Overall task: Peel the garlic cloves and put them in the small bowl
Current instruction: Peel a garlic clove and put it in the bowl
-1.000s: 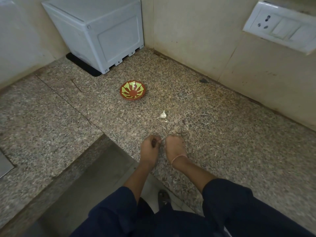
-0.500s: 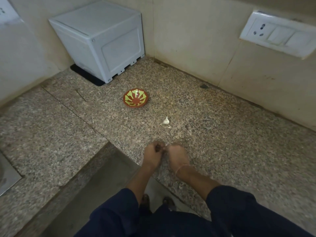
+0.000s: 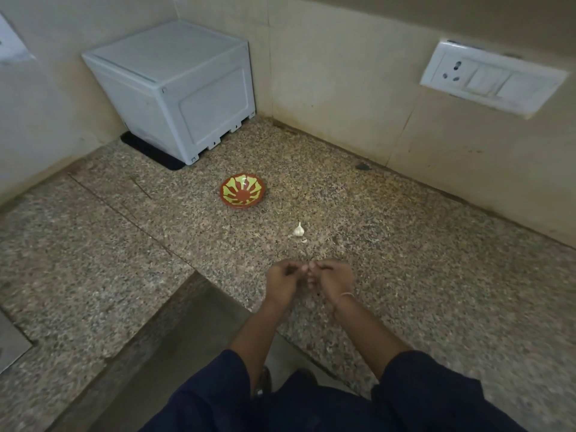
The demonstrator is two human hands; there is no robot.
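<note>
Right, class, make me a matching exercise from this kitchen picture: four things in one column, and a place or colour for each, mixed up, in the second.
Things
1 bowl
2 garlic
3 box
4 socket plate

Place or colour
A fixed to the wall on the right
B large, in the back corner
C red with a yellow-green pattern
D small and white, loose on the counter

Pairs: 1-C, 2-D, 3-B, 4-A

Counter [image 3: 405,275] open up to small bowl [image 3: 242,190], only garlic bulb [image 3: 298,229] btwn; grey box [image 3: 174,88] fills back-left corner.
</note>
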